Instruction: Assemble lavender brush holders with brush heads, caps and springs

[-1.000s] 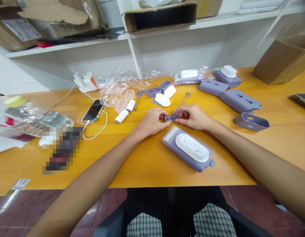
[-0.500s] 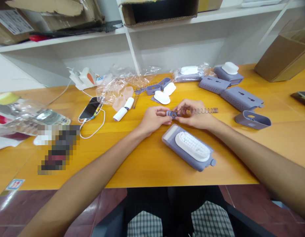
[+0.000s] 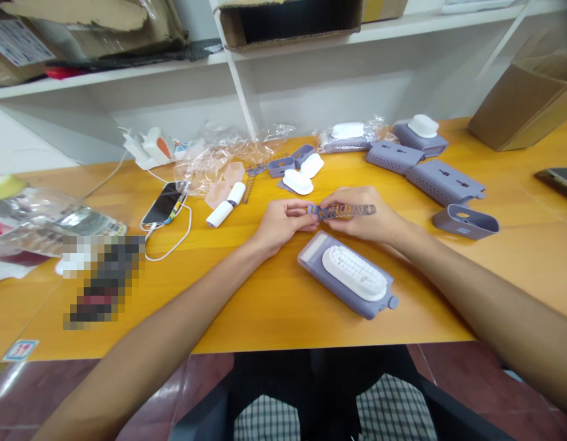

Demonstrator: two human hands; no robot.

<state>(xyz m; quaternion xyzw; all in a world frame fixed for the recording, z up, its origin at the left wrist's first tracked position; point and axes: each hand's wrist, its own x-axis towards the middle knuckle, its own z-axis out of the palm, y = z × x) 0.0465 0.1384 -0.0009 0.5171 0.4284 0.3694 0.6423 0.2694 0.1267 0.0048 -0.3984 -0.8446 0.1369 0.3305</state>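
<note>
My left hand (image 3: 281, 222) pinches a small grey-purple plastic piece (image 3: 313, 210) above the orange table (image 3: 274, 300). My right hand (image 3: 362, 215) is closed round a thin metal coil spring (image 3: 352, 210), which lies level and points right, its left end at the plastic piece. Just below both hands lies a grey-purple tray with a white brush (image 3: 352, 272) on it.
Several grey-purple perforated housings (image 3: 442, 182) and a curved shell (image 3: 465, 221) lie to the right. White pads and small parts (image 3: 298, 181), loose springs, clear plastic bags (image 3: 228, 153), a phone (image 3: 164, 203) on a white cable and a white roller (image 3: 226, 205) lie behind. A cardboard box (image 3: 522, 104) stands far right.
The spring swung from pointing up and away to level, then became shorter along its length between my hands. Both hands stayed together over the tray.
</note>
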